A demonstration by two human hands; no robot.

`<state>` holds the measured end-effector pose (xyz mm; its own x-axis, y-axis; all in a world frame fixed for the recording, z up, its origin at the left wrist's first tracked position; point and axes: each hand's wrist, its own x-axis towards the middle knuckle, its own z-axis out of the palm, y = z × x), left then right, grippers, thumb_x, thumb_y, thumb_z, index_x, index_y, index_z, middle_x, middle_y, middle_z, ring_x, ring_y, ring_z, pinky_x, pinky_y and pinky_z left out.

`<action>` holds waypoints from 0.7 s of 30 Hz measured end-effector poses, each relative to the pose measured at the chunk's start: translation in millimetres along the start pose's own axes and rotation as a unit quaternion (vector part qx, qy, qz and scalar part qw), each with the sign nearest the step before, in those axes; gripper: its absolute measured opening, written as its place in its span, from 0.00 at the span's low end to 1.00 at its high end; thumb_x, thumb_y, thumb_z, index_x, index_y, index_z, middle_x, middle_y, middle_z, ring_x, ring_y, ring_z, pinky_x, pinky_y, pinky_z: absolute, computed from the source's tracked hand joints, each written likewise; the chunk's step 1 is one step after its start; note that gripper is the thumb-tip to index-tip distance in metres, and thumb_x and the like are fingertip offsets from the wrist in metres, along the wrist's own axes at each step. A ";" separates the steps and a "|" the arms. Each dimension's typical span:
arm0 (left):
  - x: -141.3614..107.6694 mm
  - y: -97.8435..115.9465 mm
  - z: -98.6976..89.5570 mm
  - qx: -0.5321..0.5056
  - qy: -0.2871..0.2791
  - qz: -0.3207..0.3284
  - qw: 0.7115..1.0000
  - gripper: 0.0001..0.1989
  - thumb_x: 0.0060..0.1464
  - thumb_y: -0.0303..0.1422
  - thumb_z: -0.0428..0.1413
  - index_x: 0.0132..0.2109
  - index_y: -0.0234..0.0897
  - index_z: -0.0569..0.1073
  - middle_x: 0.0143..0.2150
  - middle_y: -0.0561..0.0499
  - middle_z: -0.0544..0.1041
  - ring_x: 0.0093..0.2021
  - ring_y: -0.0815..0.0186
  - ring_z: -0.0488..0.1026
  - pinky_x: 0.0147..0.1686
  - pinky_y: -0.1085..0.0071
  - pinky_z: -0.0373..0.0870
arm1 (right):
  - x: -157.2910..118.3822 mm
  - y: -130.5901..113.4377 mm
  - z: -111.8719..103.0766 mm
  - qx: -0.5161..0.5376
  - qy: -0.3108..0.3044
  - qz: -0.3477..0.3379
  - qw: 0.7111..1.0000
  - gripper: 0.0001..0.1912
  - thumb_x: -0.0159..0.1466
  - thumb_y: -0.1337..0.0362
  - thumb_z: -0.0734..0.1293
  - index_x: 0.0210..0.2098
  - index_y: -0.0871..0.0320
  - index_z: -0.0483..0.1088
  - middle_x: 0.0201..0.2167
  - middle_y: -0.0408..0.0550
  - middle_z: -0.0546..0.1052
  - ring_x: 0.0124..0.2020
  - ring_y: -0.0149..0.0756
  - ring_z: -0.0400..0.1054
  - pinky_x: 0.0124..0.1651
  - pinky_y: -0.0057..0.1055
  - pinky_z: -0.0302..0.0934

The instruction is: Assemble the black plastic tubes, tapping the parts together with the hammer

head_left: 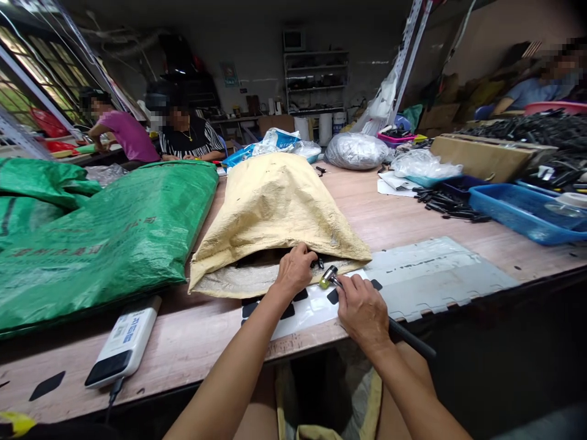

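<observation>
My right hand [364, 308] is wrapped round a small hammer [329, 277], whose metal and yellow head points left and whose dark handle extends to the lower right. At the mouth of a cream woven sack [284, 208], my left hand [297, 269] has its fingers bent together around small black parts [320, 263], too small to make out fully. The sack lies on the table with its opening toward me. Beneath both hands is a white sheet [302, 315] with dark rounded pads on it. A grey plate [440, 275] lies to the right.
Green sacks [114, 244] and a white power bank [123, 342] with a cable are at the left. On the right are a blue tray [523, 211], black parts [452, 205] and a cardboard box [486, 157]. An open sack [330, 431] hangs below the table edge. Three people sit farther back.
</observation>
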<state>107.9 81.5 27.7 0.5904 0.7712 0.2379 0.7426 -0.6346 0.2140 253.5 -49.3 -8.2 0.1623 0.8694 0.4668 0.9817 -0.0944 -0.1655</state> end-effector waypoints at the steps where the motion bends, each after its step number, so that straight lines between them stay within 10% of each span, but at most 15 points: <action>1: 1.8 0.7 0.0 0.019 0.003 -0.004 1.000 0.17 0.57 0.21 0.52 0.47 0.43 0.79 0.46 0.48 0.71 0.47 0.61 0.71 0.41 0.69 0.68 | -0.1 -0.1 0.0 0.000 -0.001 0.001 1.000 0.11 0.69 0.64 0.62 0.50 0.55 0.71 0.39 0.49 0.73 0.42 0.41 0.62 0.44 0.35 0.52; 13: -53.6 10.2 -38.5 0.051 0.004 0.062 0.997 0.06 0.62 0.28 0.54 0.42 0.40 0.76 0.41 0.45 0.75 0.46 0.55 0.67 0.45 0.58 0.62 | -0.1 0.4 0.5 -0.005 0.002 0.000 1.000 0.11 0.70 0.63 0.62 0.49 0.54 0.71 0.38 0.49 0.73 0.42 0.41 0.61 0.43 0.35 0.50; 21: -86.1 11.4 -19.3 -0.054 -0.044 0.033 0.997 0.09 0.59 0.34 0.60 0.47 0.42 0.76 0.43 0.47 0.75 0.47 0.56 0.69 0.47 0.60 0.63 | 0.2 1.5 -0.1 -0.006 0.000 -0.001 1.000 0.11 0.70 0.63 0.61 0.49 0.55 0.72 0.39 0.49 0.73 0.42 0.41 0.61 0.43 0.35 0.51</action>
<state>59.5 6.9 27.9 0.6659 0.7258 0.1725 0.6654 -0.6824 0.3026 255.0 -49.3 -8.3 0.1595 0.8694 0.4676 0.9832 -0.0974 -0.1544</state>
